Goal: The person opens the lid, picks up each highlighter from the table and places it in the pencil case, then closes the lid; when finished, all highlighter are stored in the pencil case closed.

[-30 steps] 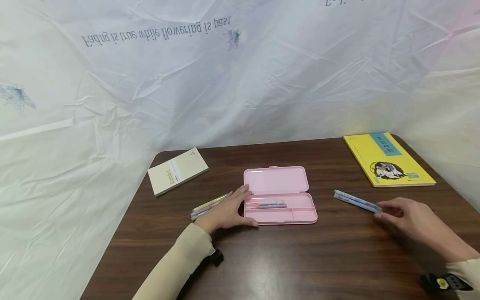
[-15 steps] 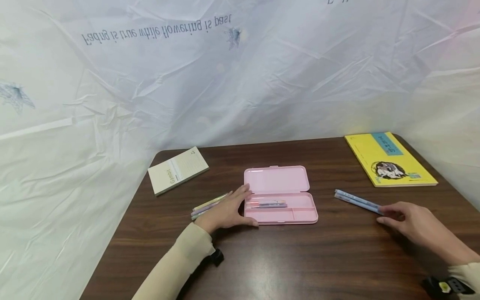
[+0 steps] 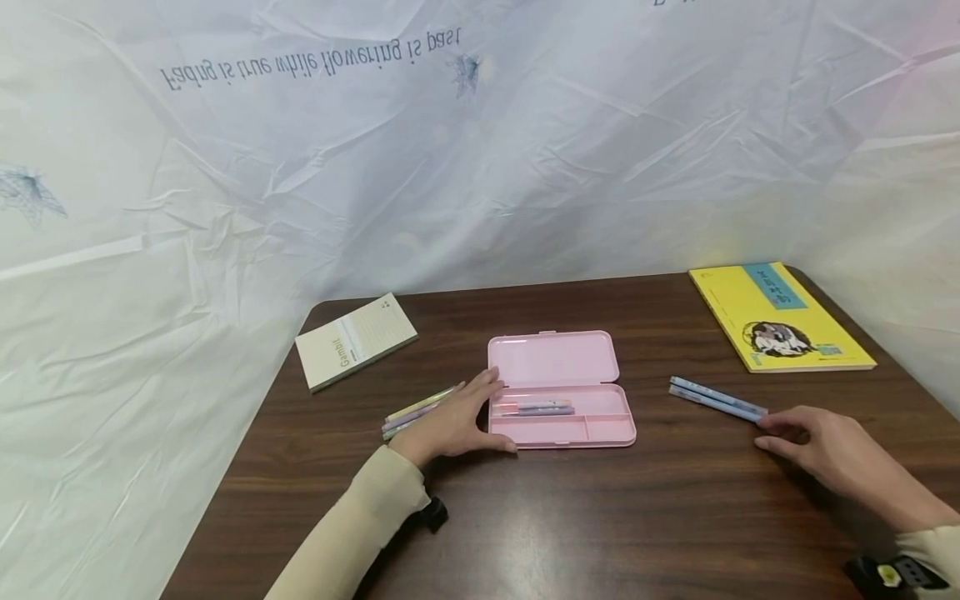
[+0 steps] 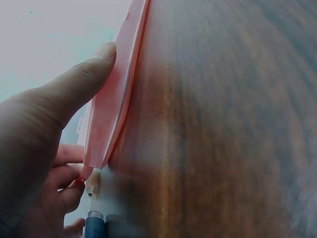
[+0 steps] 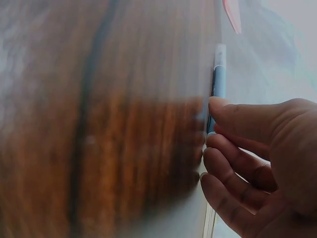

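Note:
An open pink pencil case (image 3: pixel 543 427) lies mid-table, two slim pens (image 3: pixel 536 408) in its long back compartment. My left hand (image 3: pixel 453 417) holds the case's left end, thumb on the front side and fingers around the corner, as the left wrist view shows. Beneath and behind this hand lie several pastel pens (image 3: pixel 412 412), partly hidden. On the right, two light-blue pens (image 3: pixel 712 397) rest side by side on the table. My right hand (image 3: pixel 832 442) pinches their right end between thumb and index finger; whether both pens are gripped is hard to tell. The right wrist view shows the thumb on a blue pen (image 5: pixel 219 82).
A cream notepad (image 3: pixel 356 342) lies at the table's back left. A yellow book (image 3: pixel 780 321) with a blue label lies at the back right. Behind the brown wooden table (image 3: pixel 600 517) hangs a white printed sheet (image 3: pixel 450 167).
My right hand has shifted slightly to the right and down at the ends of the light-blue pens, which have barely moved. My left hand and the pencil case stay in place.

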`<act>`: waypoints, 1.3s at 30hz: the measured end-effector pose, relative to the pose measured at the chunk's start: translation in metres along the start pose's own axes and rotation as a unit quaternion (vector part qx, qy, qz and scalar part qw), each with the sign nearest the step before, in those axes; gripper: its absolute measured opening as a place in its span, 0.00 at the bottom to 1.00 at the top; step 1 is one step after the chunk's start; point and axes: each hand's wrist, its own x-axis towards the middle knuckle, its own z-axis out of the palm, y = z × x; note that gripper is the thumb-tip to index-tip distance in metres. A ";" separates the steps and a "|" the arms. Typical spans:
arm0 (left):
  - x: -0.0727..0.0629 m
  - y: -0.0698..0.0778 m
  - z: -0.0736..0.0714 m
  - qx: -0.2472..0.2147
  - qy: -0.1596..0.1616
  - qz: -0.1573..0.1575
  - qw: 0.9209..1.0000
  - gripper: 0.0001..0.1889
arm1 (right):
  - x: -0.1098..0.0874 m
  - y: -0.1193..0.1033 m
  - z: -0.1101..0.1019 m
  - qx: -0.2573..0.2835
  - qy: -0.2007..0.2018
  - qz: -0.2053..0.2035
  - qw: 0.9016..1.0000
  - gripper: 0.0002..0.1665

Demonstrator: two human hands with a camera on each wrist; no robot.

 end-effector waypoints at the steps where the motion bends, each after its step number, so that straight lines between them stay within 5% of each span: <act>1: 0.000 0.000 0.000 0.000 0.000 0.000 1.000 0.55 | 0.000 0.000 0.000 0.000 -0.001 0.000 1.000 0.21; 23: 0.001 0.000 0.000 -0.005 -0.001 -0.001 1.000 0.55 | 0.001 -0.002 0.003 0.006 -0.011 -0.011 1.000 0.12; 32: 0.001 -0.001 0.001 -0.005 0.000 0.000 1.000 0.55 | 0.003 0.000 0.003 0.010 0.028 0.007 1.000 0.19; 39: 0.001 -0.002 0.000 -0.005 0.000 0.000 1.000 0.55 | 0.007 0.003 -0.001 0.007 0.013 0.005 1.000 0.21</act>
